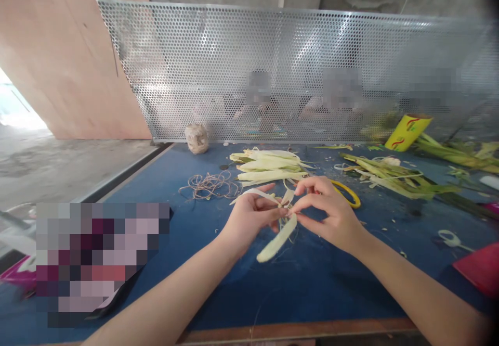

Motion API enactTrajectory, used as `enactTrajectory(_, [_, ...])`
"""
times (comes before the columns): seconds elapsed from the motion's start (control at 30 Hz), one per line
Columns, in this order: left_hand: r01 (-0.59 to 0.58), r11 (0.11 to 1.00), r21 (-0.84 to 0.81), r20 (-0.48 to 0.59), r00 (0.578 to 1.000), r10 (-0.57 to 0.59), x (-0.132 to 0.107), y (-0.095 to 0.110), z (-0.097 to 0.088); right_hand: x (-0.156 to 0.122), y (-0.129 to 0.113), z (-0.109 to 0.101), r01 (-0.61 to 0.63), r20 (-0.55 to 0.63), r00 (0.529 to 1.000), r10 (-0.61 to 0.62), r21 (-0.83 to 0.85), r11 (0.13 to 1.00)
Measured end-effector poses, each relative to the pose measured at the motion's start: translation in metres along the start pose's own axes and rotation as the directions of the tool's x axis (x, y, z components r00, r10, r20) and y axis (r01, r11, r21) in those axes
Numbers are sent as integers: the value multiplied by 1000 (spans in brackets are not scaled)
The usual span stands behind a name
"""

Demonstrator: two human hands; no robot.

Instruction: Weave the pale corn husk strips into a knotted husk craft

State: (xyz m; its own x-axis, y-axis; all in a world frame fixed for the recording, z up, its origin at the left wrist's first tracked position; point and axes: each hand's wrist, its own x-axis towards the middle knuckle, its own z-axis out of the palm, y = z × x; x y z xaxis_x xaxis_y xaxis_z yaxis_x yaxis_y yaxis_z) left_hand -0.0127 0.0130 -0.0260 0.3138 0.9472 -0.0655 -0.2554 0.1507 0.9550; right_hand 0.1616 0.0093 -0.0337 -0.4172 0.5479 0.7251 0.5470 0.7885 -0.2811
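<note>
Both my hands meet over the middle of the blue table [312,278]. My left hand [251,216] pinches a bundle of pale yellow leaf strips [277,238], which hangs down toward me. My right hand [325,208] is closed on the upper end of the same strips, fingertips touching those of the left. A thin strip curls out to the left of the bundle.
More pale strips [268,166] lie behind my hands, with loose twine [210,184] and a twine ball [197,138] to the left. Green leaves [390,177], a yellow ring [348,192], a yellow cup [407,131] and scissors [452,239] are at right. A perforated metal screen [296,75] stands behind, with people beyond it.
</note>
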Motion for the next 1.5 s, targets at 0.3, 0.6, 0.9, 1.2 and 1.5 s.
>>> enactTrajectory(0.3, [11, 999, 44, 28, 1000, -13, 2, 0, -3, 0, 6, 2, 89, 84, 992, -94, 61, 994])
enactTrajectory(0.6, [-39, 995, 88, 31, 999, 36, 1, -4, 1, -2, 1, 3, -276, 206, 951, 232, 220, 936])
enactTrajectory(0.9, [-78, 975, 208, 44, 997, 70, -4, -7, 4, 2, 2, 10, -685, 389, 728, 565, 362, 633])
enactTrajectory(1.2, [-98, 944, 316, 44, 995, 89, 0, -10, 6, 2, -4, 12, -731, 336, 682, 650, 337, 593])
enactTrajectory(1.5, [-99, 930, 354, 15, 995, 100, -2, -7, 4, 2, -7, 11, -712, 377, 701, 605, 414, 567])
